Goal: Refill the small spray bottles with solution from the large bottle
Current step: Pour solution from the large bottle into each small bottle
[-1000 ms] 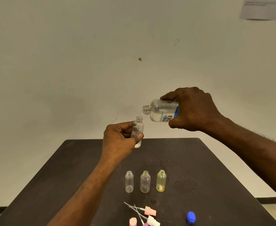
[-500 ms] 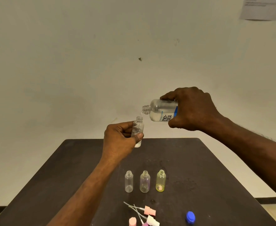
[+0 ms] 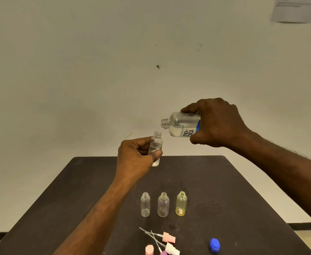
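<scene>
Right hand (image 3: 219, 124) gripped tilted large bottle (image 3: 182, 125) (label reading "re-nu"); left hand (image 3: 135, 159) pinched small spray bottle (image 3: 156, 146) below its mouth.

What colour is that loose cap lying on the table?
Blue cap, seen in the head view, near the table's front right.

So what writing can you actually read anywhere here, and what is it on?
"re-nu": label of the large bottle, tipped in the right hand; partly hidden.
Small blue line beside it: too small to read.
Paper notice on the wall: blurred, unreadable.
Small spray bottles on the table: no text visible.
</scene>
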